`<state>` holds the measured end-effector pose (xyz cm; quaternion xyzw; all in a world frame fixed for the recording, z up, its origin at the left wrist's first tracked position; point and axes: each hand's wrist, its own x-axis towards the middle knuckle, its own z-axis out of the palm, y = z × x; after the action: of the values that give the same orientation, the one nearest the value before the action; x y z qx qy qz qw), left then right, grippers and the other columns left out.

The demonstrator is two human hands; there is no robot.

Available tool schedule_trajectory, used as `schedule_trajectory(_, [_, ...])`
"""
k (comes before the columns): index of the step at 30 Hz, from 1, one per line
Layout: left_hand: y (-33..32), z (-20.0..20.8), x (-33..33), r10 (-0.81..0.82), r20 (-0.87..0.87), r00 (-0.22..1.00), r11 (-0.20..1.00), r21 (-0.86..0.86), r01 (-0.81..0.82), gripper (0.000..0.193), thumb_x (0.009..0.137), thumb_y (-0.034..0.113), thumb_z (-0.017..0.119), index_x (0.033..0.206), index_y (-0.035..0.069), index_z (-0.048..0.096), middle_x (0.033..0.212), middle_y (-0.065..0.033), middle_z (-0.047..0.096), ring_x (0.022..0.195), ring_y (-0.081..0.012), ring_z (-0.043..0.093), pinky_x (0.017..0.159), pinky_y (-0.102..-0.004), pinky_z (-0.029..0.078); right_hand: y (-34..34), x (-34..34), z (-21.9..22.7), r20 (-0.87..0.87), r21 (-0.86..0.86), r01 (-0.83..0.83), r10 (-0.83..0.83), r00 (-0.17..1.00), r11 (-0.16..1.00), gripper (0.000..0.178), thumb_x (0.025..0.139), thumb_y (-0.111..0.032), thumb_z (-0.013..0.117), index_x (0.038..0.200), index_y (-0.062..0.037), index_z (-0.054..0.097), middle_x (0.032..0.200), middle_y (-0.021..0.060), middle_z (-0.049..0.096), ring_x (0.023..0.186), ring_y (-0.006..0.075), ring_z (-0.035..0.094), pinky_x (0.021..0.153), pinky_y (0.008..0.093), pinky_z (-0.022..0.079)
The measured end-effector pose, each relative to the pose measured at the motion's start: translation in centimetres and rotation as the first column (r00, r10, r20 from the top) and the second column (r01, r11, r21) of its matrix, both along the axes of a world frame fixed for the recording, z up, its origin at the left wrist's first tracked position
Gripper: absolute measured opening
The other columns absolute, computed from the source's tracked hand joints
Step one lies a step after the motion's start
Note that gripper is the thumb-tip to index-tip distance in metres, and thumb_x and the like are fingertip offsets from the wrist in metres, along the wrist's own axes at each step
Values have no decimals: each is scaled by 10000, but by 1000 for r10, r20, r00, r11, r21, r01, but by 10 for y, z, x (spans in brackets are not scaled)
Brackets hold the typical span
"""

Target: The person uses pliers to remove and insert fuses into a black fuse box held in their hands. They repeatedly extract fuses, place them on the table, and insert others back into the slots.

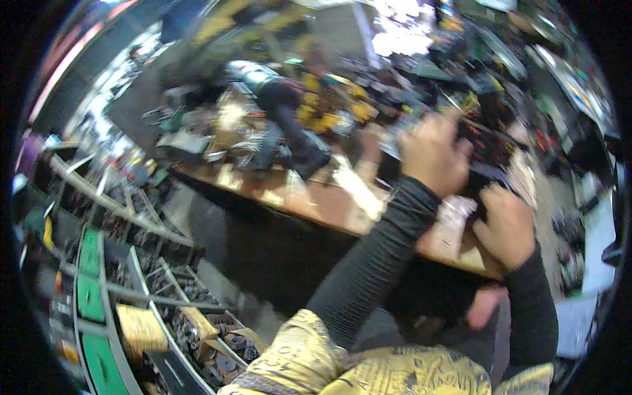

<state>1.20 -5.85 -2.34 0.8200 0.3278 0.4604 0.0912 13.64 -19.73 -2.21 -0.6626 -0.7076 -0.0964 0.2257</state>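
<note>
Motion blurs much of this moment. My left hand [434,155], in a black sleeve, reaches over the worktop with its fingers bent. It is at the left side of a dark box-like thing [488,146] with red and orange bits in it. Nearer to me, my right hand [510,227] curls at the front right of the same thing, thumb toward the left. Fingertips of both hands are partly hidden. A pale crumpled piece [454,220], perhaps paper or plastic, lies between my wrists near the bench edge.
The brown workbench [309,204] has a dark tool-like object [283,105] and yellow parts [329,108] on it. Mixed small parts crowd its far side. At lower left stand divided bins [197,322] of metal pieces beside green panels [92,296]. White sheets [596,243] are at right.
</note>
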Motion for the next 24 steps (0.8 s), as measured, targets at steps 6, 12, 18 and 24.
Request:
schedule_trajectory(6, [-14, 6, -2, 21, 39, 999, 999, -32, -19, 498, 817, 194, 696, 1288, 116, 553, 1099, -115, 622, 1055, -325, 586, 906, -472, 349, 3, 2, 6, -198, 47, -45, 54, 979, 998, 172, 667, -45, 681, 790, 7, 573, 790, 201, 592, 747, 389, 606, 666, 457, 485])
schedule_trajectory(12, [-12, 4, -3, 28, 37, 999, 999, -30, -27, 494, 819, 195, 697, 1286, 115, 557, 1098, -105, 625, 1043, -315, 593, 892, -457, 350, -5, 9, 20, -624, 224, -56, 188, 759, 973, 122, 756, 22, 701, 827, -4, 605, 730, 56, 604, 649, 115, 550, 617, 282, 448])
schedule_trajectory(18, [-12, 5, -3, 31, 52, 998, 1000, 2, -32, 498, 809, 195, 710, 1278, 108, 567, 1093, -105, 633, 1036, -310, 600, 891, -436, 356, -9, 13, 30, -821, 289, -119, 310, 480, 950, 170, 804, 62, 708, 928, -6, 613, 891, 33, 642, 818, 98, 592, 751, 256, 474])
schedule_trajectory(24, [-11, 3, -3, 28, 41, 999, 1000, -5, -28, 496, 808, 186, 710, 1277, 112, 567, 1094, -105, 638, 1042, -308, 600, 892, -435, 360, -13, 17, 34, -778, 428, -105, 425, 463, 898, 219, 834, 109, 677, 1030, 22, 632, 964, 62, 653, 900, 122, 642, 812, 259, 513])
